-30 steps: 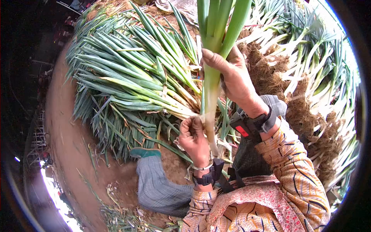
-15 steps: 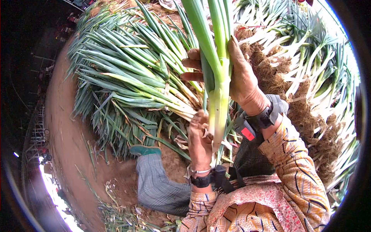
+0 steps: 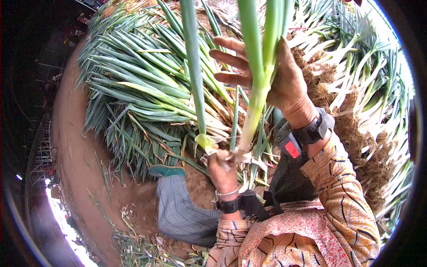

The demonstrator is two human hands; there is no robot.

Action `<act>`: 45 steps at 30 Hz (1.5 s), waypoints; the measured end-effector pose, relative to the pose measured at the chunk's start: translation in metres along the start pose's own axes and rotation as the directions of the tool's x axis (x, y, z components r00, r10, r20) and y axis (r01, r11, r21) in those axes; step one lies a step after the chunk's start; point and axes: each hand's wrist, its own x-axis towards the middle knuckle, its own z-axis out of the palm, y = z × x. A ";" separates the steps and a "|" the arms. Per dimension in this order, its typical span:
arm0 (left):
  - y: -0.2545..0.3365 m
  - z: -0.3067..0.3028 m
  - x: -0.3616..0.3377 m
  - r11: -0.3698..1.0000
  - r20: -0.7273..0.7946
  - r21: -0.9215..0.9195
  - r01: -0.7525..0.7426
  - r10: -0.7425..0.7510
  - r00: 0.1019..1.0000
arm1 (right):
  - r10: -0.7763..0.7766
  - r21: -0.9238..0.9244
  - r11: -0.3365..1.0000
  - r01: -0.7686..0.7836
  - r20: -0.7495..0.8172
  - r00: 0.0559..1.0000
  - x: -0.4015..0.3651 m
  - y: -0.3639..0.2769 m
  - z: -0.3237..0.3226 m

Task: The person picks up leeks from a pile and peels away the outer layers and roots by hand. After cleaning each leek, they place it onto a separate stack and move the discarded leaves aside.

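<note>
My right hand (image 3: pixel 284 86) holds a thick green onion (image 3: pixel 255 100) upright, its stalk resting between the thumb and the outstretched fingers. The pale root end of the onion slants down toward my left hand (image 3: pixel 222 173). Closed near that root end, my left hand pinches a loose outer leaf (image 3: pixel 193 66), whose long green blade stands up apart from the stalk. The leaf's pale, torn base (image 3: pixel 206 143) curls at the fingertips. Soil marks the fingers of both hands.
A large heap of green onions (image 3: pixel 147 84) lies to the left. Along the right, more onions (image 3: pixel 351 89) are piled with their shaggy roots (image 3: pixel 351 124) toward me. Leaf scraps (image 3: pixel 155 249) litter the ground near my bent leg (image 3: pixel 178 213) and green shoe (image 3: pixel 167 171).
My left hand has pulled an outer leaf away from the onion, down and to the left. My right hand and the stalk have shifted slightly right, with the fingers more spread.
</note>
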 end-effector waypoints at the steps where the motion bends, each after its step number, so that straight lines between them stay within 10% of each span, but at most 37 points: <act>1: 0.006 0.001 -0.004 0.999 -0.046 -0.035 0.008 -0.010 0.999 | 0.006 0.028 1.000 -0.007 0.016 1.000 0.000 -0.006 0.003; 6: 0.035 -0.100 0.012 0.915 -0.171 0.404 -0.020 0.097 0.980 | -0.118 0.093 0.989 0.118 0.000 0.993 0.004 -0.043 -0.039; 8: 0.047 -0.157 0.021 0.460 -0.230 0.877 0.136 0.155 0.961 | -0.152 0.051 0.987 0.151 0.015 0.988 0.006 -0.057 -0.049; 11: 0.047 -0.119 0.003 -0.319 0.287 0.938 -0.138 0.487 0.825 | -0.133 0.055 0.989 0.135 -0.041 0.990 0.003 -0.051 -0.054; 13: 0.052 -0.027 -0.020 0.325 0.384 0.824 -0.463 0.279 0.880 | -0.119 0.099 0.987 0.126 -0.074 0.990 0.003 -0.046 -0.056; 16: 0.031 0.031 -0.030 0.265 0.780 0.576 -0.773 0.106 0.617 | -0.082 0.226 0.969 0.098 -0.078 0.994 0.009 -0.041 -0.058; 17: 0.021 0.037 -0.038 0.508 0.629 0.664 -0.549 0.016 0.777 | -0.073 0.233 0.968 0.094 -0.095 0.993 0.011 -0.042 -0.055; 23: 0.018 0.072 -0.046 0.824 0.564 0.504 -0.258 -0.088 0.821 | -0.067 -0.200 0.979 0.028 -0.191 0.979 -0.002 -0.003 -0.011; 28: 0.023 0.087 -0.048 0.956 0.625 0.276 0.102 -0.259 0.736 | 0.194 0.114 0.971 -0.208 0.126 0.973 -0.013 0.011 0.000; 33: 0.017 0.074 -0.049 0.889 0.633 0.284 0.360 -0.456 0.626 | 0.277 0.201 0.934 -0.295 0.111 0.954 -0.014 0.012 0.006; 35: 0.014 0.066 -0.054 0.763 0.721 0.225 0.606 -0.549 0.423 | 0.271 0.173 0.944 -0.279 0.068 0.960 -0.012 0.012 0.005; 38: 0.004 -0.002 -0.068 0.777 0.338 0.344 0.528 -0.627 0.702 | 0.158 0.140 0.980 -0.139 -0.130 0.979 -0.001 -0.011 -0.008; 40: 0.008 -0.051 -0.073 0.749 0.125 0.616 0.243 -0.398 0.909 | 0.061 0.008 0.998 -0.061 -0.210 0.976 0.001 -0.020 -0.005; 42: 0.008 -0.149 -0.047 0.235 0.089 0.972 0.004 -0.385 0.918 | -0.045 -0.165 0.986 0.001 -0.260 0.964 -0.003 -0.018 -0.006; 45: 0.021 -0.182 -0.026 -0.349 -0.029 0.931 -0.104 -0.355 0.934 | -0.161 -0.321 0.945 0.057 -0.308 0.938 -0.001 -0.012 -0.001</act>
